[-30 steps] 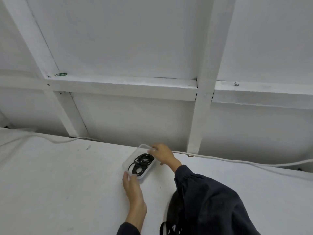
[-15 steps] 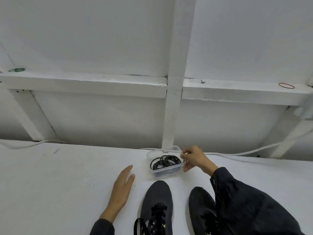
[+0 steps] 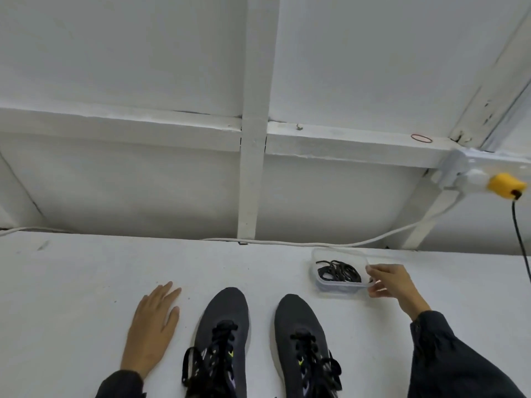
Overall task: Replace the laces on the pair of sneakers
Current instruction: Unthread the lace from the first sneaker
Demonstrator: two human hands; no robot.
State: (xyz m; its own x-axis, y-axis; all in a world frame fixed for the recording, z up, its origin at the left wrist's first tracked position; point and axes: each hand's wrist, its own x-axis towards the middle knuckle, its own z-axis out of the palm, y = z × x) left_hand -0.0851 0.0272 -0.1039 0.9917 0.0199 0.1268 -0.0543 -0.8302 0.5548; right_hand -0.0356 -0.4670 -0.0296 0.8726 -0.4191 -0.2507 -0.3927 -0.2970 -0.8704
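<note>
Between flat left hand [image 3: 153,326] and right hand [image 3: 392,281] pinching lace container [image 3: 339,285]: two sneakers [image 3: 222,320].

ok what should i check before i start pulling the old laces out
1. The left sneaker and right sneaker within reach on the table: ok.
2. The left hand free: ok, flat on the table.
3. The right hand free: not ok, it pinches the container rim.
4. The spare laces in the container: ok.
5. Two spare laces there: cannot tell, tangled.
</note>
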